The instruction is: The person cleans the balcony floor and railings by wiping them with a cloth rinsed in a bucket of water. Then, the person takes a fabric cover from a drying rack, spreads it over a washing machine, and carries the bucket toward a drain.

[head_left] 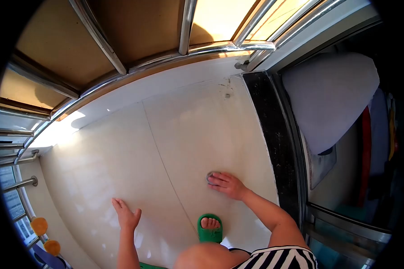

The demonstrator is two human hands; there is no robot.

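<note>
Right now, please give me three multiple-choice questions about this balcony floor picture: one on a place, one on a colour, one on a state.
1. Where is the small round grey thing?
A. under the fingertips of the right hand
B. beside the left hand
C. on the railing

2. What colour is the slipper?
A. red
B. green
C. black

3. How is the left hand?
A. closed on a cloth
B. gripping a rail
C. open, holding nothing

Answers:
1 A: the right hand has its fingertips on the round grey thing on the tile floor.
2 B: the slipper on the foot is green.
3 C: the left hand is spread with the fingers apart over the floor, and nothing is in it.
</note>
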